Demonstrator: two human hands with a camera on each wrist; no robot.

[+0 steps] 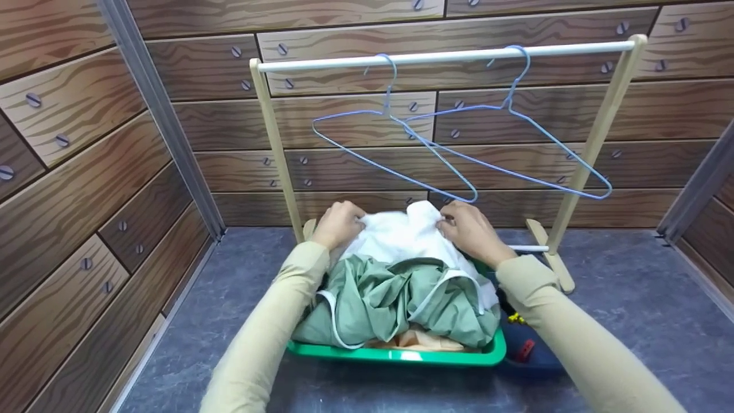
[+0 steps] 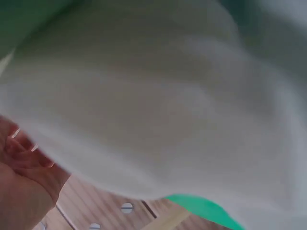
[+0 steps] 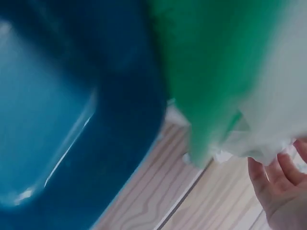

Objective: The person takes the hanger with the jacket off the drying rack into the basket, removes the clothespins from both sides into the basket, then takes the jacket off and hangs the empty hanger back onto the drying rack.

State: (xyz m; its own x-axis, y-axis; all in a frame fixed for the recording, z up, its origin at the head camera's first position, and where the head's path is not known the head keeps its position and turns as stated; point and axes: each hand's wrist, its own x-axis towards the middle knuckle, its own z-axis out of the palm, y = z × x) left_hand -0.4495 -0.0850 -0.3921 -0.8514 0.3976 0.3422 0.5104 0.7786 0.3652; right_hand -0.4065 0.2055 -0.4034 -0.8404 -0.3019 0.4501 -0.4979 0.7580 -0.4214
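Note:
A white garment (image 1: 401,232) lies heaped on the far part of a green basket (image 1: 390,355). My left hand (image 1: 339,225) grips its left edge; in the left wrist view that hand (image 2: 29,182) has curled fingers at the cloth's rim. At the right edge, my right hand (image 1: 471,230) pinches the same white cloth, and the right wrist view shows these fingers (image 3: 261,184) against it. Nearer to me lies crumpled green fabric (image 1: 373,301) with white trim; whether it joins the white cloth I cannot tell. Peach cloth (image 1: 424,339) shows beneath.
Behind the basket stands a wooden rack (image 1: 266,126) with a white rail (image 1: 447,57). Two blue wire hangers, a left one (image 1: 378,166) and a right one (image 1: 550,137), hang from it. A dark blue bin (image 1: 542,358) with small red and yellow items sits right of the basket.

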